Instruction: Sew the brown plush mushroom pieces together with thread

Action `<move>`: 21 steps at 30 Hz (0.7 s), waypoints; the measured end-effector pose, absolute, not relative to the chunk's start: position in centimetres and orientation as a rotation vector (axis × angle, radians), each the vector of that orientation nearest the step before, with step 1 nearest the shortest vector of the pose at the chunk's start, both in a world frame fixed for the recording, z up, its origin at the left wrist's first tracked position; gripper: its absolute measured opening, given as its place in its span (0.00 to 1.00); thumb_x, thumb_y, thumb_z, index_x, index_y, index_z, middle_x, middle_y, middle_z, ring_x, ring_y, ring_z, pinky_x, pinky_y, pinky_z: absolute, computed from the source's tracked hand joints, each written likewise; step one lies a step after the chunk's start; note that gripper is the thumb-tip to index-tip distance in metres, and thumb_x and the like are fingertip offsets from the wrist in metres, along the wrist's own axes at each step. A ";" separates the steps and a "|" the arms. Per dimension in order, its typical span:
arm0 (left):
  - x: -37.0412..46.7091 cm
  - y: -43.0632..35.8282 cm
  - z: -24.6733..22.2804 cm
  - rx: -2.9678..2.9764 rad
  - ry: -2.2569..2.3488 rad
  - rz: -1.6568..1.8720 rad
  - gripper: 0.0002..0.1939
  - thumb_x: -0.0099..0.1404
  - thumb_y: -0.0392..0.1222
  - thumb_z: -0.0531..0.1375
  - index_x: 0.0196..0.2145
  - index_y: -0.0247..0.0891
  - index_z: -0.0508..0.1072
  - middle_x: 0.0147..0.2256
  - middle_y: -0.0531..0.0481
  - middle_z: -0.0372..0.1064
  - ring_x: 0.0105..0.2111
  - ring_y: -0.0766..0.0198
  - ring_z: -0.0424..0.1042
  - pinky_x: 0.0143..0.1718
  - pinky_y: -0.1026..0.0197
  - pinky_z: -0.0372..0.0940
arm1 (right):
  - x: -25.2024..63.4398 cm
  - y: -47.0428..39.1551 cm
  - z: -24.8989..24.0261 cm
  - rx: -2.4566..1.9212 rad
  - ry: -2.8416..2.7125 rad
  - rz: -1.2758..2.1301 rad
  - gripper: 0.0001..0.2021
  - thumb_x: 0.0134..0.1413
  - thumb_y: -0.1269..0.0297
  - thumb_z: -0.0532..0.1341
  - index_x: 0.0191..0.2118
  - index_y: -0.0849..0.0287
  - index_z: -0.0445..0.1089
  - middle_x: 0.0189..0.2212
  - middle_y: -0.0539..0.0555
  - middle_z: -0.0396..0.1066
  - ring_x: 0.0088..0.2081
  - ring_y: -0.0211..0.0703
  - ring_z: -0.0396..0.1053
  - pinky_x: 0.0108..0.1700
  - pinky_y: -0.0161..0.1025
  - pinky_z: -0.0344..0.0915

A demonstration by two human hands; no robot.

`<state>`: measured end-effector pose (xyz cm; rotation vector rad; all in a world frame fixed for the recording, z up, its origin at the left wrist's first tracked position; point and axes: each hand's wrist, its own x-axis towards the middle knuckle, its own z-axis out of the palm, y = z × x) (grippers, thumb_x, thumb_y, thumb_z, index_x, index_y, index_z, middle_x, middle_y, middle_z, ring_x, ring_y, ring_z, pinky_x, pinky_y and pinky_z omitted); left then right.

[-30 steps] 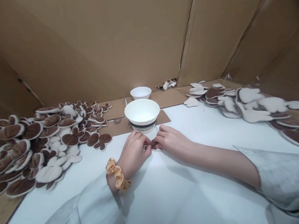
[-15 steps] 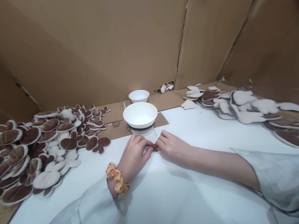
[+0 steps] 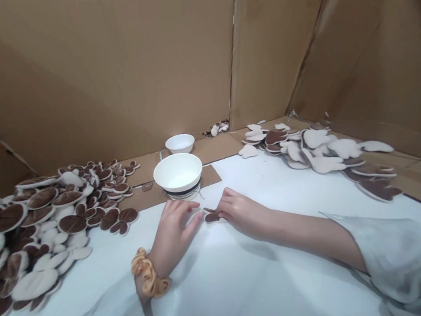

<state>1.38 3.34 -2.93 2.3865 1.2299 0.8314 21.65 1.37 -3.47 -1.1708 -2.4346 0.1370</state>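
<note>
While right hand (image 3: 243, 213) pinches one brown piece (image 3: 212, 218), left hand (image 3: 175, 228) unclasped, two white bowls (image 3: 178, 174)

You face a tall brown cardboard wall (image 3: 96, 74) behind the far edge of the white tabletop (image 3: 291, 200), with an upright seam (image 3: 233, 52) right of its middle. More cardboard panels stand beyond the left edge and the right edge (image 3: 380, 79), while flat cardboard (image 3: 217, 145) lines your far edge. Pale light leaves soft shadows across your tabletop.
</note>
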 end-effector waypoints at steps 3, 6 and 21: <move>2.9 2.6 -3.0 2.350 1.234 0.812 0.10 0.60 0.44 0.56 0.39 0.42 0.72 0.36 0.48 0.66 0.41 0.58 0.61 0.44 0.56 0.58 | 21.8 1.8 -3.4 -1.186 -2.383 0.279 0.09 0.54 0.75 0.54 0.27 0.62 0.68 0.24 0.54 0.67 0.35 0.43 0.59 0.34 0.37 0.60; 4.1 2.6 -3.1 2.318 1.253 0.800 0.08 0.59 0.40 0.56 0.35 0.43 0.74 0.35 0.49 0.65 0.42 0.57 0.60 0.46 0.55 0.56 | 21.9 2.2 -3.5 -1.197 -2.317 0.414 0.08 0.52 0.75 0.56 0.25 0.60 0.68 0.22 0.52 0.66 0.34 0.41 0.59 0.33 0.35 0.60; 4.9 3.7 -2.6 2.127 1.367 0.638 0.04 0.53 0.39 0.59 0.25 0.39 0.74 0.33 0.49 0.65 0.42 0.57 0.60 0.46 0.54 0.54 | 21.1 1.4 -3.4 -1.378 -1.945 0.665 0.07 0.44 0.77 0.59 0.22 0.59 0.71 0.23 0.50 0.65 0.32 0.38 0.62 0.33 0.34 0.60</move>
